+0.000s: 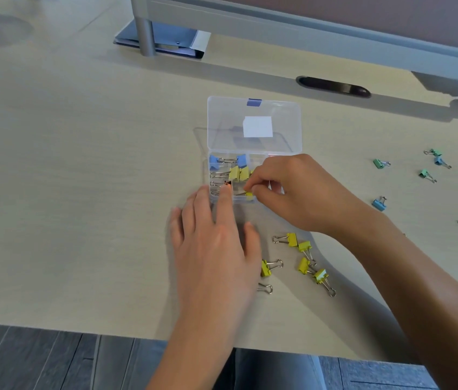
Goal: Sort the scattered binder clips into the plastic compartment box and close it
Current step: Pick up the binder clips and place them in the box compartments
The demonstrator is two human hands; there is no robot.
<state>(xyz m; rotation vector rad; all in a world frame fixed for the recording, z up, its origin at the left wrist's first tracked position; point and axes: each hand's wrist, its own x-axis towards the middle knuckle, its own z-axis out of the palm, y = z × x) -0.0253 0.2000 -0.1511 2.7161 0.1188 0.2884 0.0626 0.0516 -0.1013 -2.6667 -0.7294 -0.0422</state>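
A clear plastic compartment box sits mid-table with its lid standing open; blue clips and yellow clips lie inside. My right hand pinches a yellow binder clip at the box's near compartment. My left hand rests flat against the box's front edge, fingers spread, one fingertip over the rim. Several yellow clips lie loose on the table just in front of the box, between my arms.
Green clips and blue clips are scattered at the right side of the table. A cable slot and a grey monitor stand are behind the box. The table's front edge runs near me.
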